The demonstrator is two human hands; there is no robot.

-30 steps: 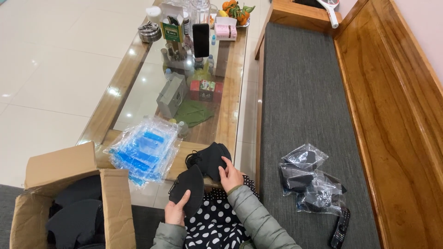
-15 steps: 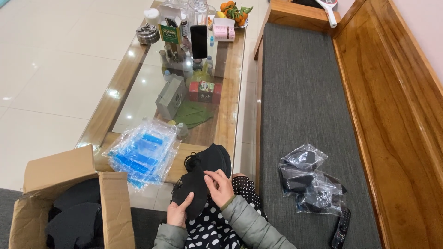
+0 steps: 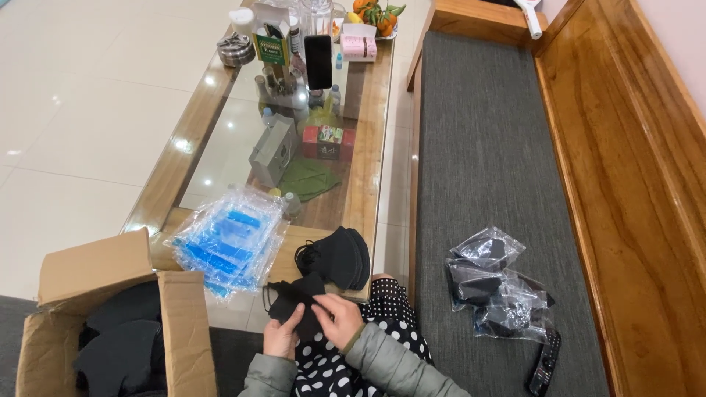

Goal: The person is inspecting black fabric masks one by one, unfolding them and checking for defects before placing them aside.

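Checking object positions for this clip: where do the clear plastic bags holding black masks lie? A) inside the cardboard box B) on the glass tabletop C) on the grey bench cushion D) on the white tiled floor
C: the clear plastic bags of black masks lie on the grey bench cushion, beside a black remote control.

A home living room, used for small packing work. A glass-topped wooden coffee table [image 3: 220, 147] stands on pale floor tiles [image 3: 81, 95], crowded with household bits: a phone [image 3: 318, 61], a fruit bowl [image 3: 375, 15], small boxes [image 3: 329, 142] and bottles. Beside it runs a wooden bench [image 3: 625, 169] with a grey cushion [image 3: 485, 140], a remote [image 3: 544, 362] lying on it. A cardboard box [image 3: 110, 294] sits on the floor
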